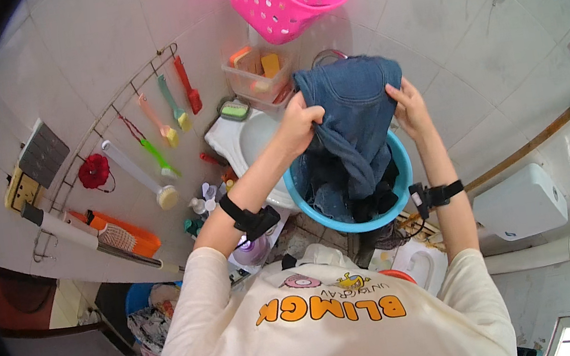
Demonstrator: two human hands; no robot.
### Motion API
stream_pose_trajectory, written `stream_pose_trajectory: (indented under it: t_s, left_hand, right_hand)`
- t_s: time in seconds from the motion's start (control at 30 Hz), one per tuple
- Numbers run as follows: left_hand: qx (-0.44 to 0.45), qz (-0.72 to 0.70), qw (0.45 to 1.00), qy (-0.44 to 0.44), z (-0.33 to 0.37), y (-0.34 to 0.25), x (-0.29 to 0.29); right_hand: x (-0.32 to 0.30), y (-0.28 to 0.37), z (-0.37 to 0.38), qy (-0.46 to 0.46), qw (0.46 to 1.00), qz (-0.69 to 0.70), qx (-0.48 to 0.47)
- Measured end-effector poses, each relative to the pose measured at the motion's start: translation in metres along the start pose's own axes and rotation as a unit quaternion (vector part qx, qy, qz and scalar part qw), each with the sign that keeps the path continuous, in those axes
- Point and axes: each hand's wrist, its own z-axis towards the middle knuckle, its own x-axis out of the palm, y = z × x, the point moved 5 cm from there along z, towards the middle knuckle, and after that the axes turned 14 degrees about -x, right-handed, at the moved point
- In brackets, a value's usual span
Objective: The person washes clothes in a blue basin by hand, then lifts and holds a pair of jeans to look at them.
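A pair of blue denim jeans is held up between my two hands, its top edge spread toward the wall. On the left, my left hand is closed on the cloth, thumb pressed over it. My right hand pinches the opposite edge of the denim. The lower part of the jeans hangs twisted into a light blue basin below my hands. Dark cloth lies in that basin, partly hidden under the denim. Each of my forearms wears a black strap with a small device.
A white washbasin stands behind the blue basin, with a clear box of sponges at its back. Above hangs a pink basket. Brushes hang from a wall rail on the left. A white cistern is on the right.
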Motion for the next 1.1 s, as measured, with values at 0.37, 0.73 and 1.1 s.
stream_pose_trajectory:
  t_s: [0.37, 0.73, 1.1]
  left_hand:
    - [0.038, -0.017, 0.999, 0.036, 0.003, -0.029, 0.003]
    - [0.024, 0.320, 0.947, 0.001, 0.012, -0.023, 0.019]
    - [0.067, 0.058, 0.996, 0.027, 0.033, -0.130, 0.088]
  right_hand:
    - [0.007, -0.059, -0.055, -0.016, 0.991, -0.039, 0.126]
    - [0.068, 0.067, 0.043, -0.079, 0.993, -0.025, -0.084]
    - [0.087, 0.147, 0.090, 0.038, 0.943, -0.218, -0.248]
